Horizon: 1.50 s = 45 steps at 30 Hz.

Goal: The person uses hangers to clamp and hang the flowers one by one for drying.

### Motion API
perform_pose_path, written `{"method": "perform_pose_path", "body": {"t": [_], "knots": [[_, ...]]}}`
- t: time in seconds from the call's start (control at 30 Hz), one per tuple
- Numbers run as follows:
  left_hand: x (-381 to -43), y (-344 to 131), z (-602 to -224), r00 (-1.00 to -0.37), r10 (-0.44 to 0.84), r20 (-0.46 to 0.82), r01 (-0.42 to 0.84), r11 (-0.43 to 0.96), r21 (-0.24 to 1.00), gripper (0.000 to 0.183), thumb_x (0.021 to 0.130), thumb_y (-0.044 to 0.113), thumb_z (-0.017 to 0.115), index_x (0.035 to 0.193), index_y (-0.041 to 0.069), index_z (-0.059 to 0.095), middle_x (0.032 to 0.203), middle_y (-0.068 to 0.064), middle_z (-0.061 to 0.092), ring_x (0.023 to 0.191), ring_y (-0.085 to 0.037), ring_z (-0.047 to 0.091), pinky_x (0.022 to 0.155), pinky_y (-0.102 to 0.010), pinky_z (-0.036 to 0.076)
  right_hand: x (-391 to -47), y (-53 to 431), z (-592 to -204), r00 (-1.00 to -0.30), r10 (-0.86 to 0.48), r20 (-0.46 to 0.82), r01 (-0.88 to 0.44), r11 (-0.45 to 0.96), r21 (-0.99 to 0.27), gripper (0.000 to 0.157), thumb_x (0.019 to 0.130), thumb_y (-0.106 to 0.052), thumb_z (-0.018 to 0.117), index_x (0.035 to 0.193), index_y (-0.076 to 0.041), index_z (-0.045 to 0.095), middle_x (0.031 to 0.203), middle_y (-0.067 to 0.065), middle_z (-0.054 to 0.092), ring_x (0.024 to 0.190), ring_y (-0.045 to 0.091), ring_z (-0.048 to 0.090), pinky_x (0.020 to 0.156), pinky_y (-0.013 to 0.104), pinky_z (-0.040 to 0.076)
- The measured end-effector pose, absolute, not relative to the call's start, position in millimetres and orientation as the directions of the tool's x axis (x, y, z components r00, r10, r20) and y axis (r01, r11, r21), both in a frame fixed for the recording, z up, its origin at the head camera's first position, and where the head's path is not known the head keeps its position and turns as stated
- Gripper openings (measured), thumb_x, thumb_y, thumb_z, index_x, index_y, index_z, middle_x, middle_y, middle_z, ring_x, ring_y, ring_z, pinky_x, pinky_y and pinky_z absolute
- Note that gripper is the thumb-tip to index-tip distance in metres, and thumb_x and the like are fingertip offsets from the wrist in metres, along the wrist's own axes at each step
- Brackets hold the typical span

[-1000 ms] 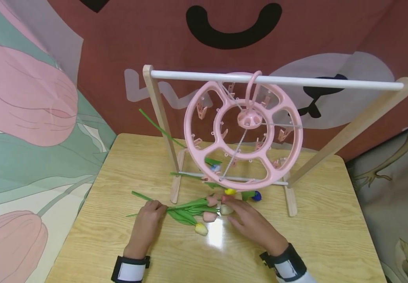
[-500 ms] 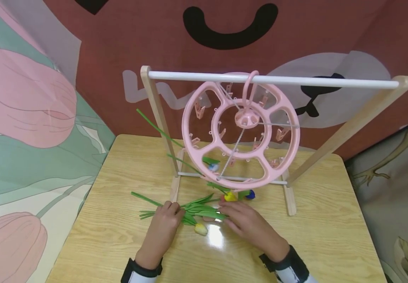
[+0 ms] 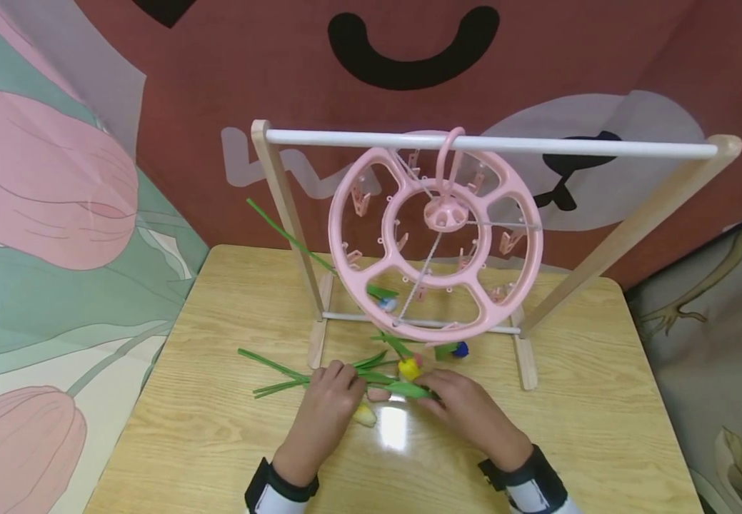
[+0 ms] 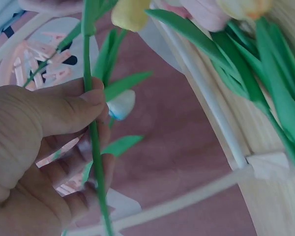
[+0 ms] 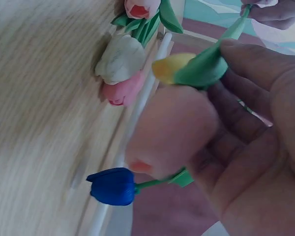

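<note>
My left hand (image 3: 331, 400) pinches the green stem (image 4: 92, 137) of an artificial tulip between thumb and fingers. At that flower's head end, my right hand (image 3: 467, 407) pinches it by its leaf (image 5: 206, 66), thumb on one side. Its peach-pink head (image 5: 172, 130) hangs below the fingers in the right wrist view. Under and beside the hands lie several more tulips: a yellow one (image 3: 409, 369), a pale yellow one (image 3: 364, 415), a white one (image 5: 120, 58) and a bright pink one (image 5: 123, 90). Loose stems (image 3: 274, 363) reach out left of my left hand.
A wooden stand with a white top bar (image 3: 345, 139) rises behind the flowers. From it hangs a round pink drying rack (image 3: 338, 235) with clothespins (image 3: 361, 200). Beneath the rack lie a blue tulip (image 3: 460, 349) and a white-and-blue one (image 3: 387, 305). The wooden table (image 3: 216, 307) meets fabric hangings.
My left hand has slid right along the stems, closer to my right hand. The peach-pink tulip is now held between both hands. The yellow tulip has shifted toward me.
</note>
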<state>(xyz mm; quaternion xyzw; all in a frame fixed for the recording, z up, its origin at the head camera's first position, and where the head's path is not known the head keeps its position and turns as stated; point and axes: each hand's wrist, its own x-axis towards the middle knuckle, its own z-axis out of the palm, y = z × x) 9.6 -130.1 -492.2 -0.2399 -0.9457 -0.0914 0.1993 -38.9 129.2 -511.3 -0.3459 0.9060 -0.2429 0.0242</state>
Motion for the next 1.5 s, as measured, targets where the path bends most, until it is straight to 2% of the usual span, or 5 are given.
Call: {"method": "perform_pose_path", "body": {"t": [0.37, 0.63, 0.8, 1.03, 1.5], "knots": [[6.1, -113.9, -492.8, -0.766, 0.402, 0.502, 0.514, 0.851, 0.103, 0.009, 0.089, 0.015, 0.072, 0.090, 0.007, 0.078, 0.096, -0.006, 0.067, 0.094, -0.024, 0.061, 0.076, -0.034, 0.053, -39.1, 143.0, -517.1, -0.828, -0.558, 0.047, -0.462, 0.633, -0.621, 0.011, 0.089, -0.018, 0.081, 0.097, -0.021, 0.075, 0.089, -0.015, 0.069, 0.075, -0.004, 0.055, 0.066, 0.019, 0.055], [2.3, -102.5, -509.5, -0.444, 0.232, 0.866, 0.646, 0.752, 0.129, 0.029, 0.104, 0.023, 0.064, 0.086, 0.004, 0.078, 0.077, -0.002, 0.063, 0.068, -0.015, 0.054, 0.059, -0.023, 0.044, -36.4, 150.3, -516.4, -0.798, -0.519, 0.308, -0.588, 0.555, -0.589, 0.019, 0.081, -0.015, 0.087, 0.093, -0.018, 0.072, 0.087, -0.013, 0.069, 0.074, -0.005, 0.056, 0.064, 0.013, 0.054], [4.0, -92.8, -529.6, -0.674, 0.090, 0.733, 0.638, 0.571, 0.516, 0.016, 0.099, 0.013, 0.070, 0.103, -0.002, 0.074, 0.094, -0.009, 0.072, 0.078, -0.018, 0.069, 0.069, -0.019, 0.060, -37.2, 153.2, -509.2, -0.745, -0.495, 0.447, -0.663, 0.471, -0.582, 0.015, 0.087, -0.024, 0.082, 0.093, -0.016, 0.071, 0.086, -0.012, 0.066, 0.070, -0.004, 0.052, 0.061, 0.006, 0.046], [2.1, -62.8, -531.4, -0.913, 0.022, 0.407, 0.407, 0.006, 0.913, 0.037, 0.089, -0.009, 0.074, 0.125, -0.007, 0.066, 0.119, -0.023, 0.071, 0.105, -0.029, 0.074, 0.082, -0.037, 0.065, -37.7, 150.7, -499.9, -0.721, -0.474, 0.506, -0.690, 0.429, -0.583, 0.025, 0.097, -0.040, 0.065, 0.095, -0.015, 0.069, 0.087, -0.009, 0.065, 0.071, -0.003, 0.052, 0.061, 0.005, 0.045], [-7.1, -32.1, -517.1, -0.930, -0.071, 0.361, 0.365, -0.298, 0.882, 0.020, 0.093, -0.010, 0.067, 0.112, -0.018, 0.068, 0.108, -0.036, 0.070, 0.106, -0.018, 0.075, 0.093, -0.036, 0.061, -37.8, 152.7, -500.6, -0.717, -0.487, 0.499, -0.687, 0.368, -0.627, 0.022, 0.095, -0.033, 0.073, 0.099, -0.012, 0.069, 0.094, -0.003, 0.068, 0.074, 0.002, 0.057, 0.065, 0.008, 0.050]]}}
